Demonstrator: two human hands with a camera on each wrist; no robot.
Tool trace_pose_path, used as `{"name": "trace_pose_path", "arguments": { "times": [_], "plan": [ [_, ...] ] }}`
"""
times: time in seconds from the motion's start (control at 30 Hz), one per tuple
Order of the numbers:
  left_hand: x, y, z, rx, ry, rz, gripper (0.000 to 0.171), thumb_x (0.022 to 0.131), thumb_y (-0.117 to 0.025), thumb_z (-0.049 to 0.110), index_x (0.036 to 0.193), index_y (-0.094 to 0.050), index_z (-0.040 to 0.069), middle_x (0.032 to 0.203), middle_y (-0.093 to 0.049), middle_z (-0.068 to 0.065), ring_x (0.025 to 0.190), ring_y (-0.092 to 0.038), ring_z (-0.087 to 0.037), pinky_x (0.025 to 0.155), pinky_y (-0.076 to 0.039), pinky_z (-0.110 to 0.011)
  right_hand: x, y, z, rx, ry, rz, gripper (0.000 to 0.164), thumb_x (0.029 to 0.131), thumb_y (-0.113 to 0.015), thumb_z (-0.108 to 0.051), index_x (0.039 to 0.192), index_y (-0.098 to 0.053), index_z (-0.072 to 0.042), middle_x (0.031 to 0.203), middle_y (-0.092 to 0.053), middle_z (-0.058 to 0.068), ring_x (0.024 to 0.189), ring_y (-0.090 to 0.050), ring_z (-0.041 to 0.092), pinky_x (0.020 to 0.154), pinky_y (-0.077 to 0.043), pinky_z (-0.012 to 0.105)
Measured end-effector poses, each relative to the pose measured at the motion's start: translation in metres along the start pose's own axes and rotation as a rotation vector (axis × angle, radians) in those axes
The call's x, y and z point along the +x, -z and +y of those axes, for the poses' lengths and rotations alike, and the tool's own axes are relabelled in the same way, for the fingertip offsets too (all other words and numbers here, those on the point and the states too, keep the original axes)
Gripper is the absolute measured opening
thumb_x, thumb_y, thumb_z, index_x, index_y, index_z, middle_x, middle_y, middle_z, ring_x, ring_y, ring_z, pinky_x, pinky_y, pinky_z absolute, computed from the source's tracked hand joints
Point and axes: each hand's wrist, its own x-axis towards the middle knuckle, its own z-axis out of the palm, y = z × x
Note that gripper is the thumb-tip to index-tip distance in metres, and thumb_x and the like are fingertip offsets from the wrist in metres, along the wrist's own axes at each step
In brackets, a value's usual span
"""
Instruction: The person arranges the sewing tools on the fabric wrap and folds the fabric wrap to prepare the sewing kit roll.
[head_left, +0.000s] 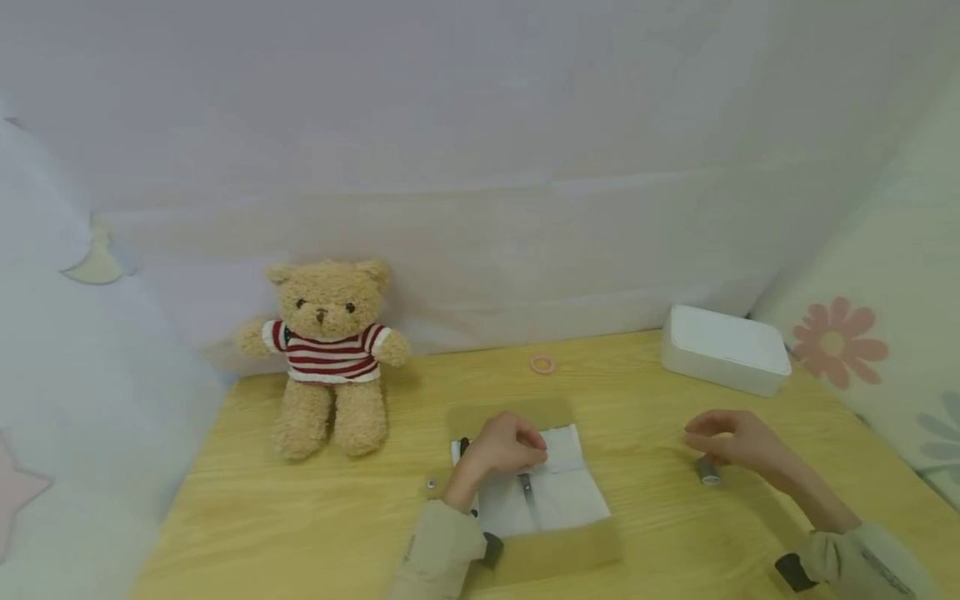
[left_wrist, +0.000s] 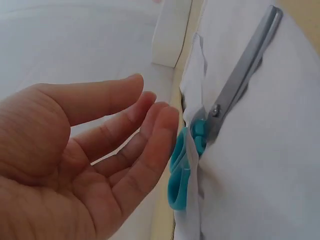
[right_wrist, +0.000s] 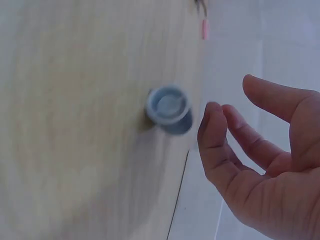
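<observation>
My left hand hovers over a white cloth, fingers loosely bent and holding nothing. Scissors lie on that cloth. In the left wrist view the scissors show grey blades and teal handles, partly covered by a fold of the cloth; the left hand is beside the handles, apparently apart from them. On the right, my right hand is just above a small grey cylinder with a pale round end. The right wrist view shows a gap between the cylinder and the right hand.
A teddy bear in a striped sweater sits at the back left of the wooden table. A pink ring lies at the back, and a white box stands at the back right. Left of the cloth is a tiny silvery piece.
</observation>
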Motion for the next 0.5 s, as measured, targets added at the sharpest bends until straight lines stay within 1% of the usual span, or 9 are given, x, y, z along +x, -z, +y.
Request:
{"name": "trace_pose_path", "arguments": {
  "times": [0.13,0.2,0.3,0.4,0.5],
  "plan": [
    [0.001,0.000,0.002,0.080,0.022,0.025,0.004,0.078,-0.075,0.009,0.080,-0.072,0.008,0.080,-0.066,0.002,0.074,-0.056,-0.013,0.066,-0.047,-0.031,-0.009,0.003,0.014,-0.049,-0.080,0.001,0.040,0.092,-0.065,-0.022,0.115,-0.056,0.009,0.099,-0.062,0.014,0.076,-0.062,0.021,0.065,-0.054,0.032],
    [0.001,-0.001,0.003,0.108,0.049,0.041,0.004,0.077,-0.075,0.008,0.077,-0.071,0.008,0.081,-0.065,0.002,0.076,-0.056,-0.014,0.068,-0.048,-0.034,-0.011,0.004,0.019,-0.052,-0.104,-0.016,0.040,0.091,-0.066,-0.023,0.113,-0.056,0.009,0.096,-0.063,0.013,0.076,-0.063,0.021,0.064,-0.054,0.032],
    [0.001,-0.002,0.003,0.140,0.080,0.061,0.006,0.075,-0.075,0.007,0.072,-0.071,0.009,0.081,-0.065,0.001,0.077,-0.056,-0.016,0.069,-0.049,-0.038,-0.014,0.005,0.024,-0.043,-0.135,-0.048,0.042,0.091,-0.066,-0.025,0.112,-0.056,0.010,0.090,-0.064,0.011,0.075,-0.063,0.021,0.064,-0.054,0.032],
    [0.002,-0.004,0.003,0.156,0.092,0.067,0.007,0.075,-0.075,0.006,0.070,-0.071,0.009,0.082,-0.065,0.001,0.076,-0.055,-0.017,0.068,-0.048,-0.038,-0.016,0.004,0.026,-0.024,-0.156,-0.073,0.043,0.092,-0.064,-0.027,0.109,-0.056,0.011,0.083,-0.064,0.010,0.071,-0.061,0.020,0.063,-0.054,0.032],
    [0.003,-0.005,0.002,0.151,0.094,0.058,0.008,0.075,-0.075,0.006,0.069,-0.071,0.010,0.081,-0.064,0.001,0.076,-0.054,-0.017,0.067,-0.047,-0.038,-0.017,0.002,0.027,-0.038,-0.185,-0.074,0.042,0.093,-0.063,-0.031,0.106,-0.057,0.008,0.078,-0.062,0.008,0.066,-0.059,0.017,0.061,-0.054,0.030]
  ]
}}
